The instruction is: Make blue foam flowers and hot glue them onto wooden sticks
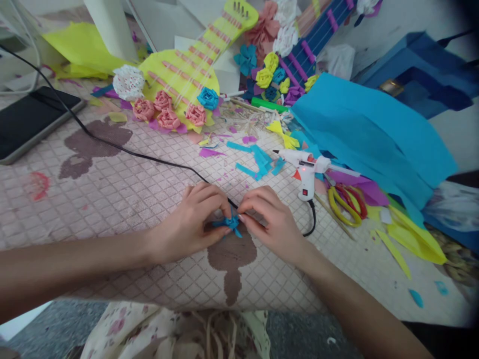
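Observation:
Between the fingertips of my left hand [194, 214] is a small blue paper flower [231, 223], pinched just above the table. My right hand [271, 219] is beside it, thumb and forefinger pressed together at the flower's right edge; what they pinch, if anything, is too small to make out. Beyond my hands lie cut strips of blue paper [260, 158]. A white glue gun [307, 172] with a small red light rests to the right, its nozzle pointing left. Its dark cord [312, 222] bends down toward the table.
A yellow paper guitar [183, 75] with paper roses stands behind, near a blue one [307, 50]. Scissors [346, 204], a blue paper sheet [370, 129] and yellow scraps [415, 234] lie rightward. A phone [33, 119] is at left; a black cable [149, 158] crosses the patterned tablecloth [123, 209].

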Demonstrator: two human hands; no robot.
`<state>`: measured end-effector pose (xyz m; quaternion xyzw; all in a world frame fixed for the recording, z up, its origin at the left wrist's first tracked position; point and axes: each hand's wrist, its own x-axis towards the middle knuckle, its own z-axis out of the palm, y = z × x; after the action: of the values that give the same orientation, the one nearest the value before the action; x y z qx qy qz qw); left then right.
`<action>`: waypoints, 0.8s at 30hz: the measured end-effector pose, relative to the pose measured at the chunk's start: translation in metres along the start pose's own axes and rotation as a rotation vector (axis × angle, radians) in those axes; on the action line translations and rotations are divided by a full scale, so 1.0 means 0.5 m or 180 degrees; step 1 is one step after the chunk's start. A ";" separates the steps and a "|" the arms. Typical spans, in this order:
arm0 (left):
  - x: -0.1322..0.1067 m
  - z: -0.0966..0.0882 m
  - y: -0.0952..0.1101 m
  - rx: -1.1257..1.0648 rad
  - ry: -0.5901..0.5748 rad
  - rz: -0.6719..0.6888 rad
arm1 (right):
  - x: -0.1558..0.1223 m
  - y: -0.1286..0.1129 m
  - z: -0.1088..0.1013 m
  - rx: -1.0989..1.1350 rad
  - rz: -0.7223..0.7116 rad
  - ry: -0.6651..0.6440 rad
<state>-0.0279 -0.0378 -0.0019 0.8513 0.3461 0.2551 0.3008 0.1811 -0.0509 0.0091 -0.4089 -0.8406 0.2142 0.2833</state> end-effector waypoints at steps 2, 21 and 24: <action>0.003 0.003 -0.001 -0.0019 -0.0008 -0.0094 | 0.001 0.000 0.000 -0.0070 -0.0027 -0.0024; 0.001 0.006 -0.004 -0.0006 -0.0042 -0.0126 | 0.017 -0.003 -0.014 -0.0467 -0.0246 -0.0585; 0.000 0.005 -0.004 -0.0017 -0.0057 -0.0116 | 0.014 -0.007 -0.022 0.0160 -0.0001 -0.0132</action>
<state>-0.0271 -0.0374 -0.0050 0.8463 0.3581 0.2428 0.3107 0.1826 -0.0456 0.0213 -0.3969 -0.8408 0.2436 0.2760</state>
